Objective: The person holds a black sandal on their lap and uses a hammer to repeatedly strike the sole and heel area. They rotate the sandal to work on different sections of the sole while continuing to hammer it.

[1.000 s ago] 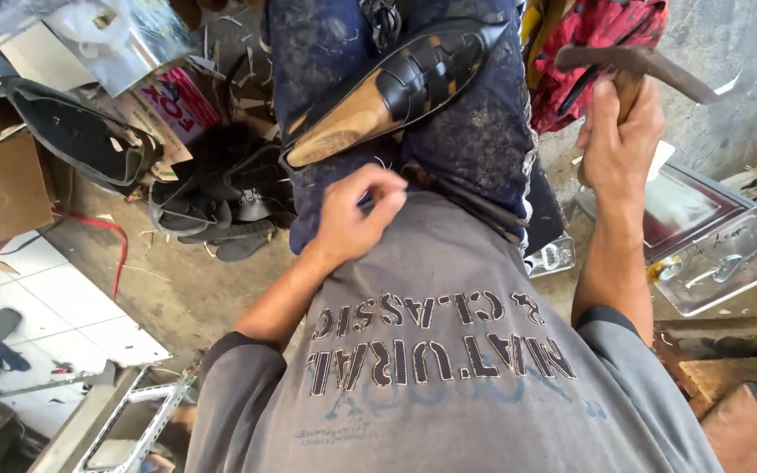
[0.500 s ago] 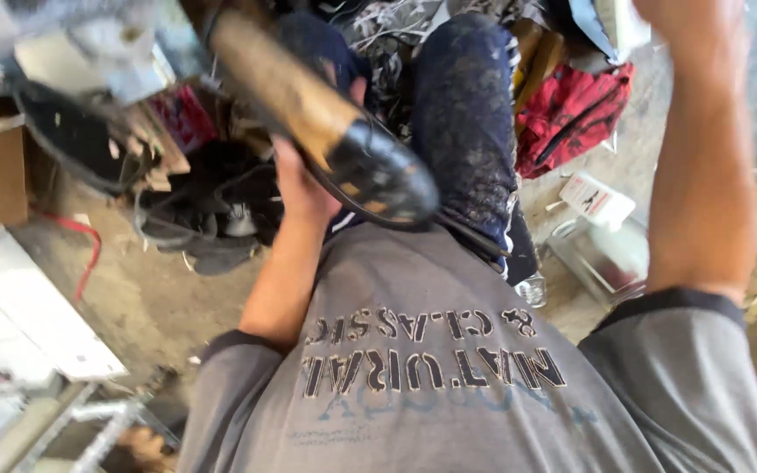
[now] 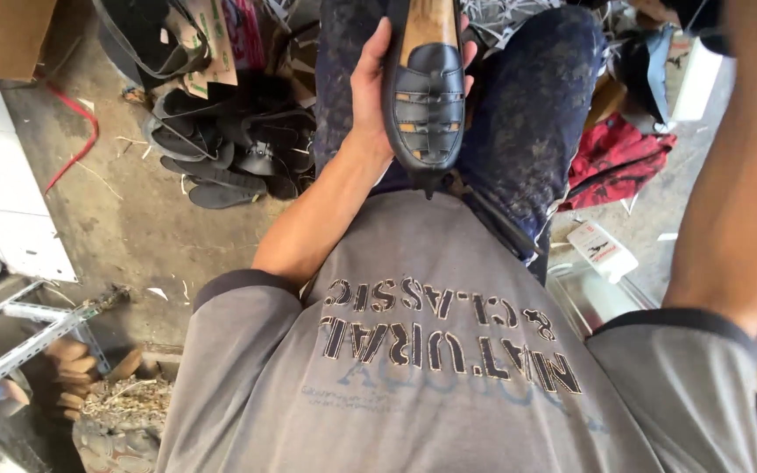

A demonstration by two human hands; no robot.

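Left hand (image 3: pixel 370 92) wrapped around a black shoe (image 3: pixel 425 92).
Held up over the lap, toe pointing down toward the grey shirt (image 3: pixel 431 350). Right arm raised, its hand out of view. Black sandals (image 3: pixel 229 149) piled on the floor (image 3: pixel 124 228).

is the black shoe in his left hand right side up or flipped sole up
Right side up: the black shoe shows its woven strap upper to the camera, with the sole hidden underneath. The left hand grips it along its side, above the lap.

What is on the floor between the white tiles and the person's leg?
In the head view, a heap of black sandal parts lies on bare concrete floor there.
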